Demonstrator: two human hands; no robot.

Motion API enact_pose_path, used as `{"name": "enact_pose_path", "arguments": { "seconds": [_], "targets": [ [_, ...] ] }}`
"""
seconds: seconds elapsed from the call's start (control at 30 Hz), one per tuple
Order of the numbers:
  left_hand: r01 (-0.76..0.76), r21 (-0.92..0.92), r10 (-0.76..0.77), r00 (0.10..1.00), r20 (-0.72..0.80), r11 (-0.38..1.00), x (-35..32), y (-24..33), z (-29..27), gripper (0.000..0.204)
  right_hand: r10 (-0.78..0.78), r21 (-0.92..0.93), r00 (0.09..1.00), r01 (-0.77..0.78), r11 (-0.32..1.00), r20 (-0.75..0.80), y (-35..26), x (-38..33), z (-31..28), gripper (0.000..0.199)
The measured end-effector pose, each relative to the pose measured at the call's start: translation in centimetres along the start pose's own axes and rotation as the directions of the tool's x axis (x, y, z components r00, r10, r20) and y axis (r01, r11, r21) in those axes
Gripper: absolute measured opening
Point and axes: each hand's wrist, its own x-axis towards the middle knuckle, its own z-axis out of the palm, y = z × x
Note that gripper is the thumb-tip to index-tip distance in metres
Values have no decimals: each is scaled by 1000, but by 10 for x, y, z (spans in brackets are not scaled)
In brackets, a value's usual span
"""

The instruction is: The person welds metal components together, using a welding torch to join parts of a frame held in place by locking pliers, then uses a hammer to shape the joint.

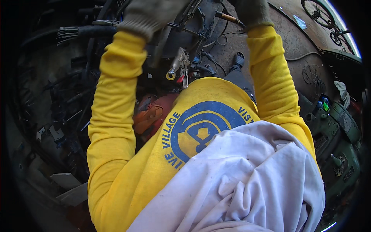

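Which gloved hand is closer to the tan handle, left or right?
The right hand: it is just to the right of the tan handle, whereas the left hand is clearly farther off, to the handle's left.

On my feed, white daylight glares at two o'clock, beyond the bicycle [333, 27]; from seven to ten, deep shadow swallows detail. I read crisp folds in the lavender cloth [247, 181], but the gloved left hand [150, 15] looks slightly blurred at eleven. Fisheye curvature bends the rim into black.
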Motion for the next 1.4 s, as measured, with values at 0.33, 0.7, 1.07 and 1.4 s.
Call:
{"name": "enact_pose_path", "arguments": {
  "seconds": [0.33, 0.7, 1.07, 1.4],
  "targets": [
    [-303, 448, 311, 949, 59, 841, -79, -58, -8, 35, 100, -41, 994, -102, 994, -34, 15, -70, -84, 42],
    [-350, 326, 301, 934, 194, 878, -66, -83, -1, 38, 294, -164, 923, -339, 927, -247, 39, -132, -120, 42],
    [-131, 180, 188, 916, -354, 975, -106, -31, -18, 37, 360, -381, 880, -462, 801, -310, 42, -131, -148, 45],
    [148, -320, -274, 876, -396, 936, -198, -12, 44, 18, 685, -803, 708, 302, -514, -172, 91, -177, -342, 40]
  ]
}}
